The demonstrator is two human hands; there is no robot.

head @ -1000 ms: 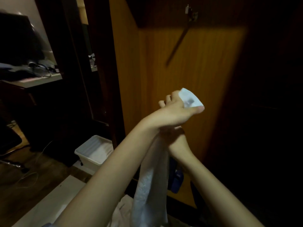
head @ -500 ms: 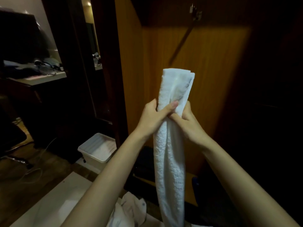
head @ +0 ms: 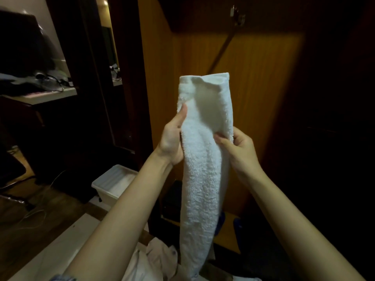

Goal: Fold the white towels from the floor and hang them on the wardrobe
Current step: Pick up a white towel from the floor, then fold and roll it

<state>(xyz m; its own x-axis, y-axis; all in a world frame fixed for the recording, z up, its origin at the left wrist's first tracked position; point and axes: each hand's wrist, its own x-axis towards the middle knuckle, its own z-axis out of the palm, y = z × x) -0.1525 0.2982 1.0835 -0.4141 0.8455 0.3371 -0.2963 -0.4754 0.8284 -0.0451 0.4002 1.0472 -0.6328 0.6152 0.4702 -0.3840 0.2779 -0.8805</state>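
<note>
Hands hold a long white towel (head: 200, 159) upright in the middle of the view, in front of a wooden wardrobe (head: 259, 94). The left hand (head: 172, 138) grips the towel's left edge, thumb pressed on the near face and fingers hidden behind the cloth. The right hand (head: 237, 147) pinches the right edge slightly lower, fingers curled round the fabric. The towel is folded lengthwise into a narrow strip; its top end stands above both hands with the layers parted slightly, and the rest hangs straight down between the bare forearms towards the bottom of the view.

Behind the towel, the wardrobe's orange-brown panel is lit while its right side is dark. A small metal fitting (head: 237, 15) sits high on the panel, with a thin dark slanted line running down-left from it; whether that is a rod or a shadow cannot be told.

Near the bottom centre, a crumpled pile of pale cloth (head: 156, 260) lies just left of the hanging end. Farther left, a white plastic box (head: 113, 185) rests on the wooden floor (head: 40, 224). At far left, a dim surface (head: 46, 96) carries dark, unclear items.
</note>
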